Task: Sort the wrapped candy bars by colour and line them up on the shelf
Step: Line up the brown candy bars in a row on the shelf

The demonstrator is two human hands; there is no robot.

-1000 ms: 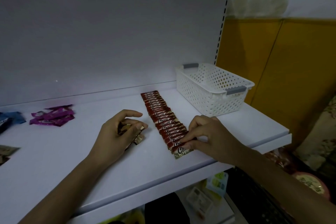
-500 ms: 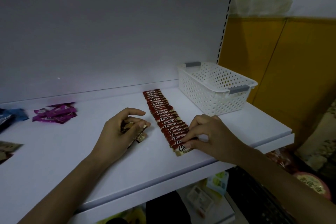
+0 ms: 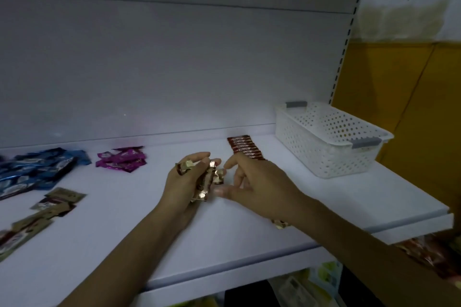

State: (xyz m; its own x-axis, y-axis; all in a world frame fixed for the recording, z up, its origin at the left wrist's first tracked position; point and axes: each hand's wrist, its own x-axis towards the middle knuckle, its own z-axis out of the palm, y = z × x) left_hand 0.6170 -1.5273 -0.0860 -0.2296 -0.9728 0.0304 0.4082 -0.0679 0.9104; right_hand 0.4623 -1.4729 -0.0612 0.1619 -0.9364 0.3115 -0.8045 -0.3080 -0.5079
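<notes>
My left hand (image 3: 184,182) is closed around a small bunch of brown-and-gold candy bars (image 3: 208,182), held just above the white shelf (image 3: 124,244). My right hand (image 3: 254,187) hovers right beside that bunch with fingers spread, its fingertips close to the wrappers and holding nothing. Behind my right hand runs a row of red-brown candy bars (image 3: 243,146), mostly hidden by that hand; its front end (image 3: 280,223) peeks out under my wrist. Purple bars (image 3: 122,159), blue bars (image 3: 37,169) and tan-and-brown bars (image 3: 45,209) lie in loose piles at the left.
A white perforated basket (image 3: 329,142) with grey handles stands at the shelf's back right. The shelf's front edge (image 3: 249,279) is near my forearms and its right end is at the basket. Goods show on a lower shelf below.
My right hand left the front of the red-brown row and came over to the bunch in my left hand, which lifted slightly. The camera turned left, showing more piles.
</notes>
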